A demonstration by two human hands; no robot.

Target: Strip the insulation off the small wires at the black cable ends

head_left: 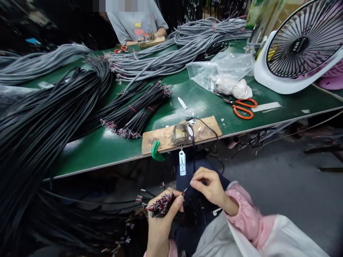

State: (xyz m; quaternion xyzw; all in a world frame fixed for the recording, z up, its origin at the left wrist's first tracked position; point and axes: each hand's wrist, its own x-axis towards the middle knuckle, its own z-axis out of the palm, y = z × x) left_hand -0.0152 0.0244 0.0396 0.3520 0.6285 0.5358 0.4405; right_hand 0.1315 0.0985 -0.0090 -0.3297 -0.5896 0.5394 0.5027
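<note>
Left hand [169,217] clenched round black cable bundle [161,206]; one wire end [184,191] juts up-right from its thumb toward right hand [209,183], near but apart; right fingertips pinched, can't tell on what.

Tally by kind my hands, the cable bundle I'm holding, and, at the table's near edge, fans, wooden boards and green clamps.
Hands: 2 (left hand, right hand)
Held cable bundle: 1
Fan: 1
Wooden board: 1
Green clamp: 1
Total: 6
</note>
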